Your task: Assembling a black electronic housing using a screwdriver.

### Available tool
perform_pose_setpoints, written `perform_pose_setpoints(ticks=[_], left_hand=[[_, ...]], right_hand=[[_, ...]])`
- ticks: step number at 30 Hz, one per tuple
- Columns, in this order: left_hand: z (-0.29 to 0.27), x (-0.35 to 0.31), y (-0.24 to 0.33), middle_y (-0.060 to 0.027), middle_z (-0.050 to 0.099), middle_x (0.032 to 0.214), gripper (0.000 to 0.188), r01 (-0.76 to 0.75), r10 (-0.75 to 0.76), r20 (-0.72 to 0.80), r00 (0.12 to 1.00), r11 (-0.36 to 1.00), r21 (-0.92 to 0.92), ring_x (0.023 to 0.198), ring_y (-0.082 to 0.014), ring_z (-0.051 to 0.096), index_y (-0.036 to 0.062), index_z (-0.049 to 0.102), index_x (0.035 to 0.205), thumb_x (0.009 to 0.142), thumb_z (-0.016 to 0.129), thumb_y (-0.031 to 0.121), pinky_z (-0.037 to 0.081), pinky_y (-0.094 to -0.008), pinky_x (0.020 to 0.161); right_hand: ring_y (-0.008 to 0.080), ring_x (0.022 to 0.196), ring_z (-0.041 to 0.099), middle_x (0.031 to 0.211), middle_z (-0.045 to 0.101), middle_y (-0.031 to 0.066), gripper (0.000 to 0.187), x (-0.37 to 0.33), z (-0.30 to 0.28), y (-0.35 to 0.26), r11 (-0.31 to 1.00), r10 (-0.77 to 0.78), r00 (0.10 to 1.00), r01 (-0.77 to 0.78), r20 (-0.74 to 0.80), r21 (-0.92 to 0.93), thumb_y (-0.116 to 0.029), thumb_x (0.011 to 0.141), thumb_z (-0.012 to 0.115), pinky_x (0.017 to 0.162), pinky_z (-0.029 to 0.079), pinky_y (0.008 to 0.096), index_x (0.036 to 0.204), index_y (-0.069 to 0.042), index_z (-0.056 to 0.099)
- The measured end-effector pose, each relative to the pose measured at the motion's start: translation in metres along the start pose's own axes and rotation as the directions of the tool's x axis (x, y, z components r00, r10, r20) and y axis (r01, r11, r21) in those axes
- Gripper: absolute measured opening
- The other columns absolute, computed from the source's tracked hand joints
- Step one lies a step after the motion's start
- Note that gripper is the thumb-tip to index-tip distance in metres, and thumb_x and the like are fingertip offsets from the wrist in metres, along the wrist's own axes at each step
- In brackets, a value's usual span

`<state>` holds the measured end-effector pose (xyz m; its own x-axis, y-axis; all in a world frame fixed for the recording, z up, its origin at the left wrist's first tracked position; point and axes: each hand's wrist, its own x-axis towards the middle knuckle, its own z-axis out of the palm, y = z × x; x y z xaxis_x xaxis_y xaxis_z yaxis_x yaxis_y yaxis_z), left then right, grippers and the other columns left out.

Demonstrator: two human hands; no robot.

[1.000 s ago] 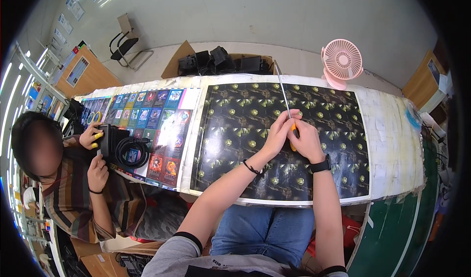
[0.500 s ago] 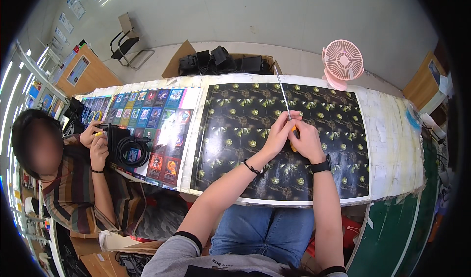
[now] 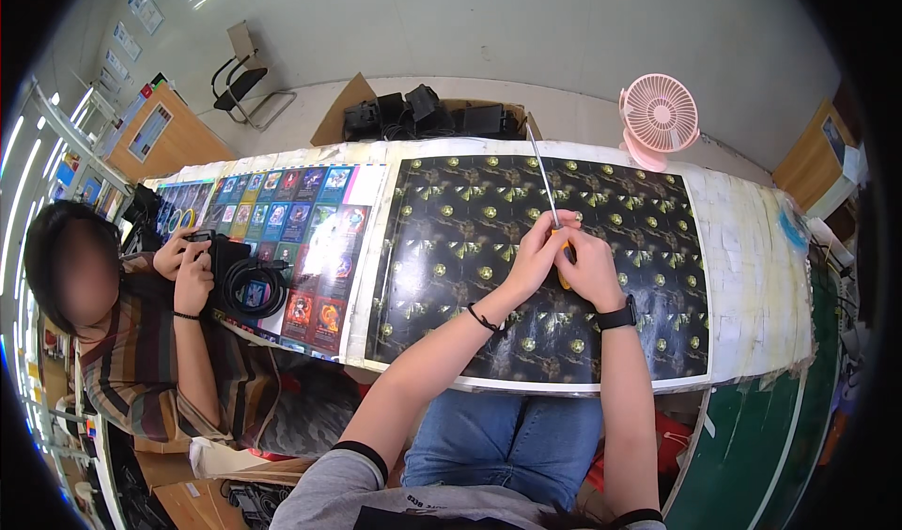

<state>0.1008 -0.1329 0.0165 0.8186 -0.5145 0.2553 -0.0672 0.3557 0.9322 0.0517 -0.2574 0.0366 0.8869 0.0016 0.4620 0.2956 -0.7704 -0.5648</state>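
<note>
While both hands meet over the middle of the dark mat, the scene sorts from largest to smallest as follows

Tabletop [image 3: 752,276]: long and pale, carrying everything; its bare right end shows a tiled white covering

Mat [image 3: 451,248]: black printed sheet with gold motifs, lying flat under the hands; looks thin and smooth, likely a slick surface for anything set on it

Card sheet [image 3: 282,220]: colourful grid of small pictures, just left of the mat, touching its edge

Fan [image 3: 658,116]: small pink one, upright at the far edge, well apart from the hands

Left hand [image 3: 537,253]: fingers closed around the lower shaft of the screwdriver, just above the handle

Right hand [image 3: 590,269]: closed on the handle, touching the left hand; a black watch sits on its wrist

Screwdriver [image 3: 543,178]: held above the mat's centre, thin metal shaft tilted up and away toward the far edge, orange handle mostly hidden in the right hand

Handling: judged stiff, light and not fragile; the bare shaft is narrow and smooth, so it may slip or turn between fingers

Where to hold: the thicker orange handle gives the surer grip, with the shaft only steadied

Neighbour: a person at the left holds a black camera [image 3: 240,272] in both hands
</note>
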Motion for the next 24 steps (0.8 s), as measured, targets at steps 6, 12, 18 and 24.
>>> perform_pose_setpoints(ticks=[6, 12, 18, 24], left_hand=[[0.0006, 0.0000, -0.0015, -0.0102, 0.062, 0.115, 0.029, 0.003, -0.003, -0.022, 1.000, 1.000, -0.019, 0.108, -0.0154, 0.056, 0.0019, 0.053, 0.123, 0.097, 0.050, 0.015, 0.042, -0.0288, 0.096], [0.0010, 0.0015, -0.0048, -0.0094, 0.063, 0.111, 0.028, -0.018, 0.018, -0.044, 0.999, 1.000, -0.006, 0.103, -0.0141, 0.059, 0.0018, 0.055, 0.121, 0.095, 0.052, 0.012, 0.045, -0.0278, 0.091], [0.0005, 0.0019, -0.0047, -0.0092, 0.062, 0.113, 0.028, 0.006, -0.005, -0.031, 1.000, 1.000, 0.017, 0.106, -0.0142, 0.057, 0.0018, 0.054, 0.121, 0.095, 0.051, 0.011, 0.044, -0.0280, 0.093], [0.0027, 0.0019, -0.0046, -0.0096, 0.063, 0.111, 0.026, -0.025, 0.025, -0.053, 0.998, 1.000, -0.004, 0.103, -0.0139, 0.059, 0.0012, 0.055, 0.119, 0.094, 0.053, 0.010, 0.046, -0.0280, 0.089]], right_hand=[[0.0371, 0.073, 0.064, 0.080, 0.065, 0.0176, 0.023, -0.0002, -0.0006, -0.0004, 1.000, 0.024, 0.999, -0.024, 0.021, -0.004, -0.020, 0.082, 0.066, 0.063, 0.050, 0.0442, 0.092, -0.001, 0.063], [0.0366, 0.073, 0.064, 0.080, 0.065, 0.0171, 0.021, 0.0001, 0.0004, 0.0005, 1.000, 0.013, 1.000, -0.013, 0.007, -0.003, -0.019, 0.081, 0.065, 0.063, 0.050, 0.0439, 0.093, -0.002, 0.064], [0.0359, 0.072, 0.064, 0.079, 0.065, 0.0168, 0.021, 0.0001, 0.0003, -0.0002, 1.000, 0.006, 1.000, -0.006, -0.004, -0.003, -0.019, 0.082, 0.065, 0.062, 0.050, 0.0435, 0.093, -0.002, 0.064], [0.0356, 0.070, 0.064, 0.076, 0.064, 0.0165, 0.020, 0.0001, 0.0002, -0.0002, 0.999, 0.037, 0.999, -0.037, 0.019, 0.013, -0.018, 0.082, 0.064, 0.062, 0.049, 0.0431, 0.093, -0.002, 0.064]])
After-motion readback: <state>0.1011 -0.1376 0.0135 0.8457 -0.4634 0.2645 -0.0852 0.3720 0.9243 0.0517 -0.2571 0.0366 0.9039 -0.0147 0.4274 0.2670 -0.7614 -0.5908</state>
